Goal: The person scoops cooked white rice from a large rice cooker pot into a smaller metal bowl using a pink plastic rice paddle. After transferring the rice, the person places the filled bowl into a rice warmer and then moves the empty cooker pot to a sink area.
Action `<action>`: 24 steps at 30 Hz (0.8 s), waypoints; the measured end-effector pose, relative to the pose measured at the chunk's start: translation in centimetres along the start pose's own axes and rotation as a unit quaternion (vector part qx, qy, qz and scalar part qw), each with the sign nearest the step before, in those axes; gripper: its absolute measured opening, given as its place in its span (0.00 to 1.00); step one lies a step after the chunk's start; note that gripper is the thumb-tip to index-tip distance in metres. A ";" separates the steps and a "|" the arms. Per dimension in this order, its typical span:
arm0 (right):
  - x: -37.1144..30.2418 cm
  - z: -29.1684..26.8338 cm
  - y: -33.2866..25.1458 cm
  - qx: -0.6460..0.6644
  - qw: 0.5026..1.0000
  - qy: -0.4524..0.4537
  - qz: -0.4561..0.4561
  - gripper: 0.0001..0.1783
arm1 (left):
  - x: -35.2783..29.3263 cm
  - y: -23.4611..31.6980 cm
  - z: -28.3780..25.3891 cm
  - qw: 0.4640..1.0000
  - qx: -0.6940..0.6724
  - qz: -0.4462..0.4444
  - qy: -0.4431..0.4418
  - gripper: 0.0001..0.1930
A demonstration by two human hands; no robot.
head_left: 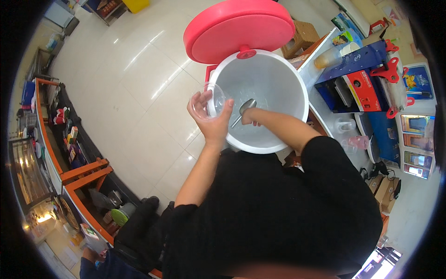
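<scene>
A clear plastic cup (217, 98) is in my left hand (210, 122), its fingers wrapped round the side, at the left rim of a large white-lined cooler (303, 88). Inside the cooler, my right hand (252, 116) grips a metal scoop (247, 106). The scoop's bowl points up and away, and its handle slants down to the left below my hand. What lies at the bottom of the cooler is hard to make out. A red round lid (239, 35) stands tipped open on the cooler's far side.
On the right, a counter holds a blue and red machine (355, 86), a clear jug (344, 124) and a pink cup (358, 142). A woven brown stool (304, 35) stands behind the lid. Orange-edged shelving (51, 135) runs along the left; another person's sleeve (111, 265) shows lower left.
</scene>
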State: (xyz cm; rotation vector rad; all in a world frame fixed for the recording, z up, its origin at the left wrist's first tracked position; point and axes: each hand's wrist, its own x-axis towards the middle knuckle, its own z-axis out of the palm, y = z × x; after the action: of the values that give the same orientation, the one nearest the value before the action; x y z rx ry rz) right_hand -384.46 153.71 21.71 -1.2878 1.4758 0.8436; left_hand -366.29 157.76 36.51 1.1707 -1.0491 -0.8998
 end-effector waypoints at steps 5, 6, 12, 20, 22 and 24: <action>7.6 4.7 -0.9 0.079 0.990 0.114 0.009 0.23 | 0.0 -0.5 -0.1 0.998 0.054 0.037 0.001 0.45; 8.3 5.5 -0.3 0.137 0.981 0.133 0.030 0.23 | 0.0 -0.5 0.0 0.999 0.015 0.031 0.008 0.45; 11.8 8.2 2.1 0.261 0.927 0.264 -0.046 0.18 | 0.1 -0.6 -0.3 1.000 -0.023 0.011 -0.015 0.45; 10.0 6.7 -0.3 0.282 0.941 0.181 0.055 0.19 | 0.0 -1.0 -0.5 1.000 0.007 0.006 -0.016 0.46; 8.0 5.2 0.3 0.161 0.978 0.134 -0.009 0.19 | 0.0 -1.1 -0.6 1.000 -0.002 0.012 -0.021 0.46; 5.9 3.6 1.3 0.192 0.973 0.131 0.004 0.20 | 0.2 -0.8 -0.7 0.999 0.031 0.029 -0.034 0.46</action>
State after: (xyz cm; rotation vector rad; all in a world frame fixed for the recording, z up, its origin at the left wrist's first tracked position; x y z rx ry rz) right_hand -384.79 155.55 14.93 -1.1260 1.7507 0.3717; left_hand -365.55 157.61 35.69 1.1626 -1.1679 -0.8723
